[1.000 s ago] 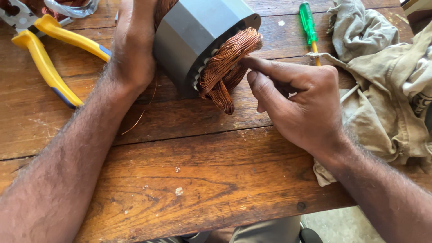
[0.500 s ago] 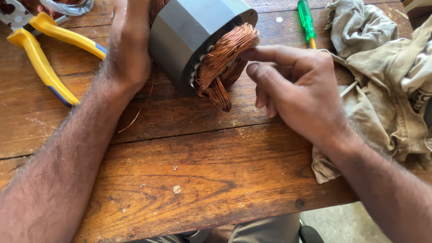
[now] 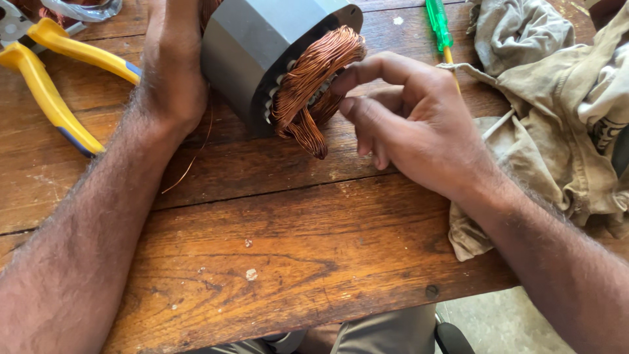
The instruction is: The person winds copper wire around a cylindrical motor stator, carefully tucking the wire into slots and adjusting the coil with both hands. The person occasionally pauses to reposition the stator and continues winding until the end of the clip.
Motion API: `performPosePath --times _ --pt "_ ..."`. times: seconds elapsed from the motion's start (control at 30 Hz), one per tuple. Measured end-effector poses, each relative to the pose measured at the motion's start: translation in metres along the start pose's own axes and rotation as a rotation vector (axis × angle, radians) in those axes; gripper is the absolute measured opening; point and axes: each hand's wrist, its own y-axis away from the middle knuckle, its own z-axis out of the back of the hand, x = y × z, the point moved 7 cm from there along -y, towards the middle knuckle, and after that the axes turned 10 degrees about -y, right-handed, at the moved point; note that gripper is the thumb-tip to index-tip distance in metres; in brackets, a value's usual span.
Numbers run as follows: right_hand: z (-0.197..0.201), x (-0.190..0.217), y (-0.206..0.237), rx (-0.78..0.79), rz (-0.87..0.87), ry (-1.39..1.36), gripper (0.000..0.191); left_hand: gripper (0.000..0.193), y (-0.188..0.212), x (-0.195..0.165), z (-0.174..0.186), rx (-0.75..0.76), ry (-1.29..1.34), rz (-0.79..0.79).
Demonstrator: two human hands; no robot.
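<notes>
A: What is in hand here?

B: Work on the copper wire (image 3: 308,85) bunched at the open end of a grey motor core (image 3: 262,46), which lies on its side near the far edge of the wooden table (image 3: 275,249), about midway along it. The left hand (image 3: 171,72) lies flat against the core's left side, fingers extended past the top of the picture, bracing it rather than gripping. The right hand (image 3: 419,124) is half curled, forefinger and thumb drawn close together at the coil's right flank; they touch the strands, but I cannot tell whether any strand is actually pinched.

A: So which step, by your reckoning?

B: Pulling or loosening the winding out of the core, I would judge. One loop already hangs down to the tabletop. The next move calls for a firm pinch on a bundle and a steady pull away from the core while the left hand keeps it from rolling.

A: And the count?

B: One core, one coil mass. One pair of yellow-handled pliers (image 3: 52,85) at the far left corner. One green-handled screwdriver (image 3: 438,26) by the far edge, right of the core. A heap of beige rags (image 3: 544,111) along the right edge; how many pieces, I cannot tell. One stray thin wire (image 3: 190,160) beside the left wrist.
</notes>
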Motion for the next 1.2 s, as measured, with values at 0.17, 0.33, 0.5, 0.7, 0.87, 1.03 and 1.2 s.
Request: performPosePath --times 0.17,0.33,0.5,0.7,0.87,1.03,1.2 --pt "-0.002 -0.001 0.002 -0.003 0.009 -0.056 0.019 0.037 0.003 0.026 -0.016 0.086 0.457 0.419" --pt "-0.005 0.001 0.004 0.002 0.066 -0.003 0.02 0.035 0.007 0.034 -0.019 0.074 0.625 0.491" --pt "-0.008 0.0 0.006 0.134 0.126 0.038 0.026 0.023 0.014 0.028 -0.013 0.138 -0.039 0.107" --pt "-0.008 0.0 0.012 0.177 0.277 0.028 0.026 0.034 0.03 0.047 -0.022 0.339 -0.431 0.113" --pt "-0.006 -0.005 0.012 0.131 0.313 0.137 0.04 0.033 0.033 0.06 -0.029 0.533 -0.491 0.356" --pt "-0.011 -0.003 0.012 0.217 0.386 0.182 0.041 0.031 0.03 0.058 -0.025 0.542 -0.516 0.369" --pt "-0.013 -0.003 0.009 0.144 0.29 0.247 0.037 0.03 0.034 0.063 -0.025 0.543 -0.526 0.378"
